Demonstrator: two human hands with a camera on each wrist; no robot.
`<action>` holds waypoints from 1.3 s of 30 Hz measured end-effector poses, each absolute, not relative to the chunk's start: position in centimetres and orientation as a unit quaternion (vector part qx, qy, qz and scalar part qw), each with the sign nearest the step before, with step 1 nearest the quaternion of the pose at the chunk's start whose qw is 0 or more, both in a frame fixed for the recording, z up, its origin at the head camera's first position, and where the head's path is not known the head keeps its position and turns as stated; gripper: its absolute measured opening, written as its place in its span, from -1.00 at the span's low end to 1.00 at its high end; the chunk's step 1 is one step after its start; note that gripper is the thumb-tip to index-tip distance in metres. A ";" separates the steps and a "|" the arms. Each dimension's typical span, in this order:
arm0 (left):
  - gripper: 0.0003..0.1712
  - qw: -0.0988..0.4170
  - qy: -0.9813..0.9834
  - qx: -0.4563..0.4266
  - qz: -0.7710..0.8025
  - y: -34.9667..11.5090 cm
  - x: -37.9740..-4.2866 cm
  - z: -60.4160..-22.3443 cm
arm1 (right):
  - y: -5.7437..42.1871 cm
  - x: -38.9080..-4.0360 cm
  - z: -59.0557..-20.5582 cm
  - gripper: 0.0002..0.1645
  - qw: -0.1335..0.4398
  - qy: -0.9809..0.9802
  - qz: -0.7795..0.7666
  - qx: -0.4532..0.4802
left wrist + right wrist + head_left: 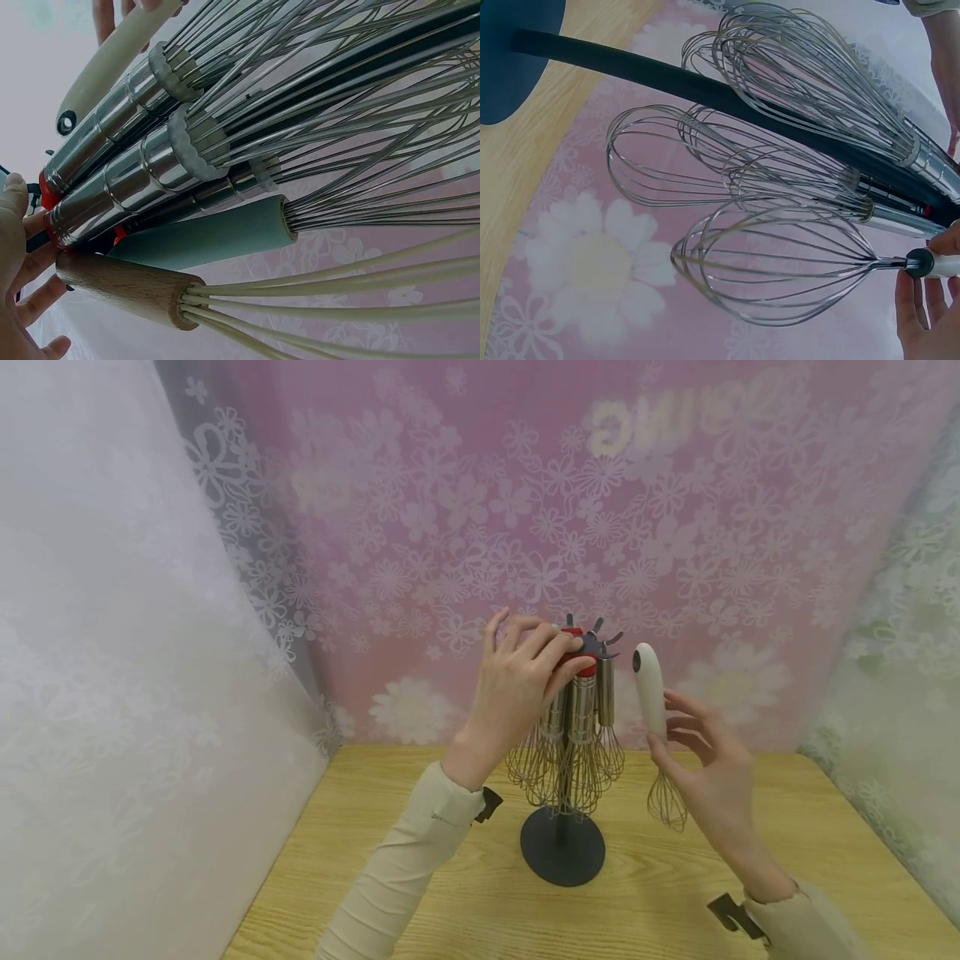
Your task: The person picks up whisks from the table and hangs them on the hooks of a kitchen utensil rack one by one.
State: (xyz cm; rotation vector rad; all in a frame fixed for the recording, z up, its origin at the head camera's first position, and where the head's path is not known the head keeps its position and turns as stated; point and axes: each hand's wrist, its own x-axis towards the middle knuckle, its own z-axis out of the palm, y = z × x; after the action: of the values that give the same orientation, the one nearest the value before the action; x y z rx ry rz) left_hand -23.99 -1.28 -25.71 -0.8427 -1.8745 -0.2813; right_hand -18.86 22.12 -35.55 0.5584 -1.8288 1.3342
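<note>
My right hand (716, 777) pinches a white-handled whisk (649, 685) low on its handle. That whisk hangs upright, wire loops (780, 262) down, just right of a black whisk stand (562, 847). Its handle's top end has a dark-rimmed hole. At the stand's top, my left hand (517, 672) grips the hub, thumb beside a red-capped steel whisk (582, 706). Several whisks hang around the pole. In the left wrist view, a green-handled whisk (206, 234) and a wooden-handled whisk (131, 289) with cream wires hang close to the left fingers (41, 300).
The stand's round base sits on a light wood table (420, 893). Bare hooks (615, 637) stick out at the hub's right side. A pink floral curtain (465, 527) closes off the back, with pale sheets (112, 652) at the sides.
</note>
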 end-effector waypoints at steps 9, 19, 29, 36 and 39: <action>-0.72 0.506 -0.780 -0.349 -0.114 -1.2 -23.9 -25.7 | 21.2 -18.9 -34.8 -0.20 0.423 -0.706 0.509 0.253; -0.72 0.499 -0.784 -0.350 -0.115 -1.3 -23.9 -25.8 | 19.9 -18.1 -33.5 -0.28 0.478 -0.706 0.454 0.259; -0.71 0.502 -0.784 -0.347 -0.115 -1.3 -23.9 -25.7 | 20.5 -19.2 -34.8 -0.28 0.507 -0.705 0.424 0.257; -0.71 0.501 -0.784 -0.347 -0.119 -1.3 -24.0 -25.7 | 20.1 -19.0 -34.7 -0.34 0.523 -0.694 0.423 0.258; -0.71 0.501 -0.784 -0.347 -0.117 -1.2 -24.0 -25.7 | 20.1 -19.1 -34.9 -0.39 0.529 -0.698 0.410 0.254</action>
State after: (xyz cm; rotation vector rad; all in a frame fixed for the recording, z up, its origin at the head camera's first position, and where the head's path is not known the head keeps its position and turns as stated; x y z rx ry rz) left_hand -23.97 -1.25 -25.73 -0.8392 -1.8955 -0.2819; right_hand -19.15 20.07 -34.95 0.6069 -1.6668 0.9800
